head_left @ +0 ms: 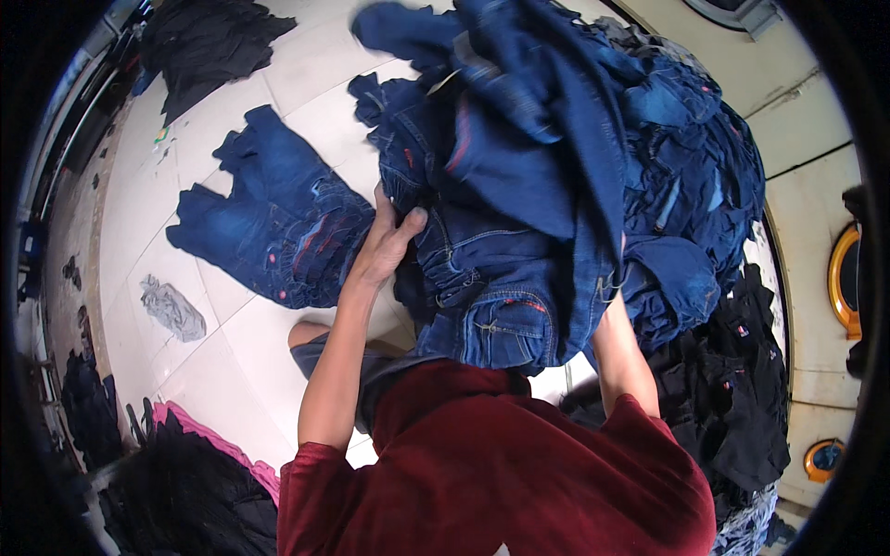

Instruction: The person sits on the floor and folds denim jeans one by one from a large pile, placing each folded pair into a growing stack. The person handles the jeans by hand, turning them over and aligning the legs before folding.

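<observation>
A thick bundle of dark blue jeans (519, 232) with light stitching and elastic-looking waistbands is raised in front of me, its upper part smeared by motion. My left hand (387, 239) grips the bundle's left side, thumb on top and the other fingers largely hidden. At the right edge, my right hand (610, 310) goes behind the denim. Its fingers are covered, so their grip does not show. Just left of my left hand, a separate stack of blue jeans (287, 213) lies on the floor, legs pointing away to the upper left.
A large heap of blue denim (691, 167) rises at the right, with black garments (723, 380) nearer me. Another black pile (209, 46) lies far left; a black and pink pile (195, 473) is near left. Pale tiled floor (232, 361) carries a crumpled grey cloth (172, 309).
</observation>
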The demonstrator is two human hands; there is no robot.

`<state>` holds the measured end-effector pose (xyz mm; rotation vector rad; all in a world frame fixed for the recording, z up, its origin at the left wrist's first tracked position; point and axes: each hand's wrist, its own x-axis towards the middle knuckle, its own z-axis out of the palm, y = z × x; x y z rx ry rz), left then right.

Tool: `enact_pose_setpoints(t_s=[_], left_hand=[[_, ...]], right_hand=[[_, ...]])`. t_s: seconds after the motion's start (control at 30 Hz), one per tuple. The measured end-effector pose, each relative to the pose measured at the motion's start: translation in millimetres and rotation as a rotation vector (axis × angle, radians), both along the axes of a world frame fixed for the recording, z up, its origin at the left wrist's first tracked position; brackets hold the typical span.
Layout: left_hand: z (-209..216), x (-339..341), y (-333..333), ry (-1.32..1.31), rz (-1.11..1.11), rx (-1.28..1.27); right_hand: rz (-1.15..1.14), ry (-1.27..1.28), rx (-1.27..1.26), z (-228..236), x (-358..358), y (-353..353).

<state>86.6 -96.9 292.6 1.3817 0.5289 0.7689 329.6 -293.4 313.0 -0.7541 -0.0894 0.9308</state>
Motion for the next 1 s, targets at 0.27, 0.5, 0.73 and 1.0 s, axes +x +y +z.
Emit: enact_pose_setpoints(t_s=[0.27,0.5,0.73,1.0], left_hand=[[-70,-106,-52,0.147,0.208,-0.493],[-102,-102,-91,0.074,0.362,-0.711],[-92,-144,-78,0.164,0.190,-0.365],[-155,-218,-92,0.797,0.320,-0.667]], right_hand=[[0.394,-0.484,-0.803,-156,7,-51],[0.298,-1.428,-0.431,-48,-107,-14],[0.729,-1.612,-0.721,-100,-164,33],[0.143,0.096,-0.578,-69,-4,32]])
